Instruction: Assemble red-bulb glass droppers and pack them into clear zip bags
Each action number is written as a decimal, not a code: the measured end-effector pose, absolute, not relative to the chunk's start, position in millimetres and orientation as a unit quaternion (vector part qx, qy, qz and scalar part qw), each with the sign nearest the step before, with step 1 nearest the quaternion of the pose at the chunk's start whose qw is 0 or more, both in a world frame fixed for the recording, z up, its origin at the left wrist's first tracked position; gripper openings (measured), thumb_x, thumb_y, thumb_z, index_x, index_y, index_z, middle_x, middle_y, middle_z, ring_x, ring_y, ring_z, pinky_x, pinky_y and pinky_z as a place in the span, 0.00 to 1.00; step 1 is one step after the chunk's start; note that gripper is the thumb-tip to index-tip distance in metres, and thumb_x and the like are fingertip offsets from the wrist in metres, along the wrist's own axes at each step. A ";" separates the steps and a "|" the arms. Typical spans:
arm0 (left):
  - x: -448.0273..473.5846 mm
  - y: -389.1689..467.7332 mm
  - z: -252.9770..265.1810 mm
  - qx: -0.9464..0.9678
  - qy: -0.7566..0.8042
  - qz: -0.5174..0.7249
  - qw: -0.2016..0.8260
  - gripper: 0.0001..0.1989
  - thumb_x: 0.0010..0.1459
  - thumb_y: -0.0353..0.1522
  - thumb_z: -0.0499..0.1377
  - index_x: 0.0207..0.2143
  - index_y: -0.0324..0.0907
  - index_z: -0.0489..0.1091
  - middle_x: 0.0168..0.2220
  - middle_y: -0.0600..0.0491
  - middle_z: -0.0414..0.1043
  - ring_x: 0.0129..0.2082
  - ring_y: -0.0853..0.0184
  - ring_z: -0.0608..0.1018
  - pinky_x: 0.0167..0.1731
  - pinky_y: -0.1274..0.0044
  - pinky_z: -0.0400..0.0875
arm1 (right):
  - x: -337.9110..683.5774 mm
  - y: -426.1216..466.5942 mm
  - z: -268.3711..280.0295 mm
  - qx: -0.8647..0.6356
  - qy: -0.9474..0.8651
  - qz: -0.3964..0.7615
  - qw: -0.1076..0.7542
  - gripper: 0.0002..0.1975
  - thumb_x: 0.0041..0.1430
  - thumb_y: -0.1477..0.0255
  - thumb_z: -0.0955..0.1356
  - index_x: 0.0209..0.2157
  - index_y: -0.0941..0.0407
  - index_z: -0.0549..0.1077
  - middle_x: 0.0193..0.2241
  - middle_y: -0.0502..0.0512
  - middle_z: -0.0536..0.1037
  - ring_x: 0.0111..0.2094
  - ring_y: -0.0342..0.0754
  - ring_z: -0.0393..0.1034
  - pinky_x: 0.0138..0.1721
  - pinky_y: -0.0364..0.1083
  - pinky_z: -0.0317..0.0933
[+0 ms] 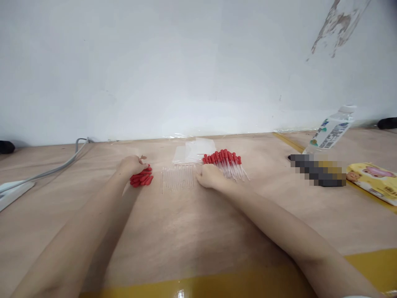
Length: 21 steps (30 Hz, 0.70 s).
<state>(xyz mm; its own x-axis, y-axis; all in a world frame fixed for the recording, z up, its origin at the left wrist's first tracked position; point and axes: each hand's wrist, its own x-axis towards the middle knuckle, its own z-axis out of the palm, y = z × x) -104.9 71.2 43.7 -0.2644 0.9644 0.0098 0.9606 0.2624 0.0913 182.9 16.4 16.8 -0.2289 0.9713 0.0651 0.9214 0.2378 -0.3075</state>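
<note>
My left hand [132, 164] is at the back of a loose pile of red rubber bulbs [142, 179], its bent fingertips closed on a bulb at the pile's edge. A row of thin clear dropper tubes [177, 178] lies side by side in the middle. At the right end of that row, my right hand [210, 175] is closed, its fingers curled; whatever it grips is too small and hidden to make out. Just behind the right hand lies a fanned group of droppers [228, 161], clear tubes with red bulbs fitted on their far ends.
White sheets or packets [194, 150] lie behind the tubes. To the right are a tilted plastic bottle [331, 130], a blurred-out dark item [319, 170] and a yellow packet [375, 180]. A grey cable [66, 162] runs to a white power strip [15, 191] on the left.
</note>
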 end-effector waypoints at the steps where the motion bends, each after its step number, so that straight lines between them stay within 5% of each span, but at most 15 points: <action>1: -103.5 70.5 44.4 0.605 0.795 0.039 0.017 0.14 0.44 0.43 0.59 0.24 0.41 0.71 0.24 0.48 0.74 0.28 0.56 0.75 0.25 0.73 0.64 | 186.5 12.2 18.3 -0.606 -0.779 0.098 0.124 0.12 0.56 0.69 0.60 0.33 0.60 0.72 0.33 0.64 0.75 0.36 0.54 0.70 0.32 0.47 0.60; 8: -71.9 33.1 47.9 0.673 0.701 0.224 -0.073 0.09 0.52 0.37 0.54 0.30 0.40 0.67 0.35 0.45 0.72 0.38 0.56 0.73 0.33 0.71 0.65 | 228.1 -12.1 14.8 -0.524 -0.813 0.112 0.229 0.05 0.58 0.74 0.58 0.34 0.60 0.64 0.29 0.58 0.73 0.28 0.46 0.66 0.28 0.43 0.56; 16: 11.5 -28.2 -13.0 0.723 0.465 0.414 0.301 0.12 0.55 0.37 0.54 0.39 0.39 0.64 0.30 0.51 0.70 0.28 0.68 0.74 0.29 0.76 0.69 | 247.0 -31.0 -8.5 -0.392 -0.841 0.113 0.356 0.12 0.59 0.73 0.60 0.43 0.58 0.68 0.32 0.55 0.74 0.32 0.45 0.68 0.33 0.43 0.61; 21: 20.1 -35.0 -25.7 0.735 0.443 0.387 0.338 0.14 0.57 0.36 0.52 0.41 0.38 0.68 0.29 0.51 0.70 0.28 0.69 0.74 0.33 0.75 0.70 | 242.3 -35.8 -18.3 -0.345 -0.858 0.103 0.365 0.11 0.58 0.71 0.61 0.40 0.57 0.70 0.28 0.53 0.74 0.28 0.43 0.65 0.30 0.43 0.59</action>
<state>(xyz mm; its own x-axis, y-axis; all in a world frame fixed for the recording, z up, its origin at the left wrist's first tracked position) 20.1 -35.0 -25.7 0.3079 0.9121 0.2706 0.3888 -0.3802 0.8392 242.3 -35.8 -18.3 -0.4949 0.6676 0.5562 0.5174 0.7407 -0.4287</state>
